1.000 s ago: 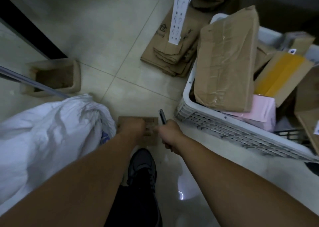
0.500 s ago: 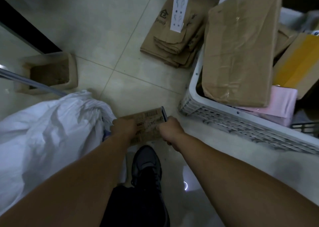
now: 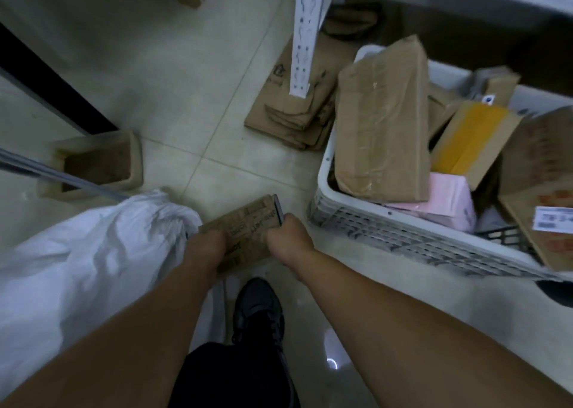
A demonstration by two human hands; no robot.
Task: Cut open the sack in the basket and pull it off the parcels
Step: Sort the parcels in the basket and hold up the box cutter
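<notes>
both hands hold small cardboard box (image 3: 248, 232) low over floor: left hand (image 3: 206, 248) clamps near-left edge, right hand (image 3: 286, 235) grips right edge with dark cutter (image 3: 278, 207) pinched alongside. white sack (image 3: 83, 258) slumped at left, outside white basket (image 3: 387, 237) of parcels (image 3: 383, 119) at right. sack looks already off; next, likely drop box in basket. box print blurred, unreadable.

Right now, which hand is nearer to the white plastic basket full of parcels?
Right. The right hand, gripping a dark cutter and the small cardboard box, sits just left of the white plastic basket; the left hand is farther, beside the white sack.
</notes>
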